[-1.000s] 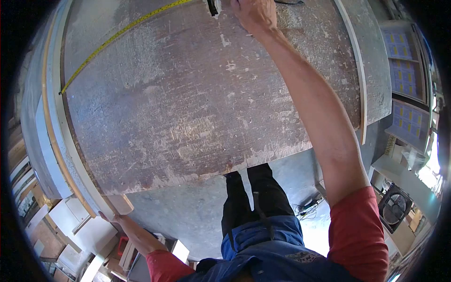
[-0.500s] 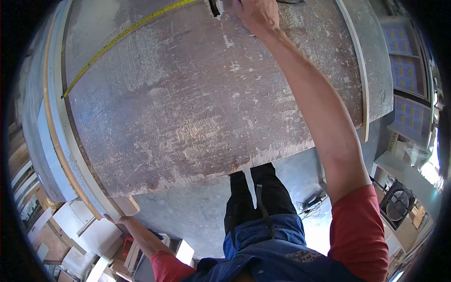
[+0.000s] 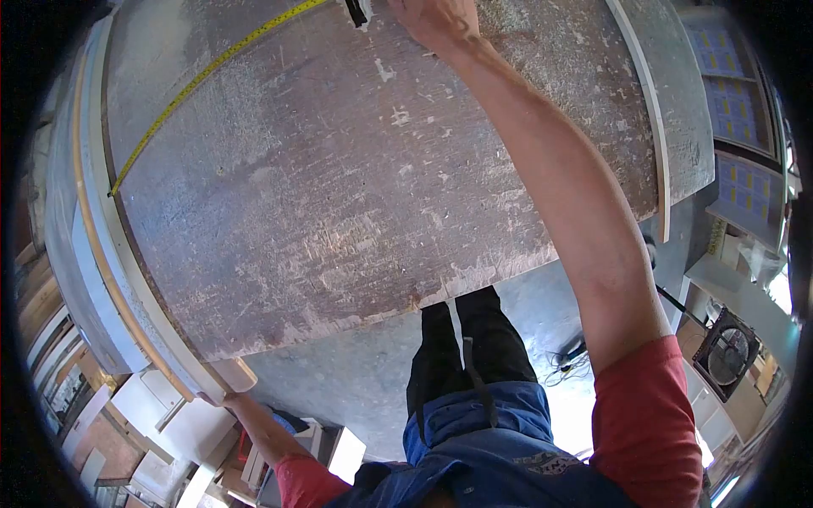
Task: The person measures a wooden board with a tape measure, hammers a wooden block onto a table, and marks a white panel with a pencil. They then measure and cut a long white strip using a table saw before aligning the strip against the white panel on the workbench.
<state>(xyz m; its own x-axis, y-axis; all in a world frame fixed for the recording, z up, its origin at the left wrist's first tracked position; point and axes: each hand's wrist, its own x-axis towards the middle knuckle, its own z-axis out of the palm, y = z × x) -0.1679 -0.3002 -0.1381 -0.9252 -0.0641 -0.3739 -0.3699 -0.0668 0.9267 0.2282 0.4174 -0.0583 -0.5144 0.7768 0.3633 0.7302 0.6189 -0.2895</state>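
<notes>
A large worn brown board (image 3: 322,229) with scraped, flaking patches spreads in front of me. Across its upper left runs a yellow tape measure (image 3: 203,80), its end at the long white strip (image 3: 140,262) along the board's left edge. My right hand (image 3: 436,21) is over the top of the board, close to a short black object (image 3: 356,12); its fingers pass out of the picture. At the near end of the white strip, my left hand (image 3: 218,399) touches the strip's end, and its fingers are mostly hidden.
A thin pale strip (image 3: 648,102) lies along the board's right side. On the floor (image 3: 339,372) a dark tool with a cord (image 3: 572,356) lies at right, near a square black fan (image 3: 724,356). White panels (image 3: 161,406) and boards are stacked at lower left.
My right hand has shifted left and slightly up, further out of the picture. The view has turned a little. My left hand stays at the strip's end.
</notes>
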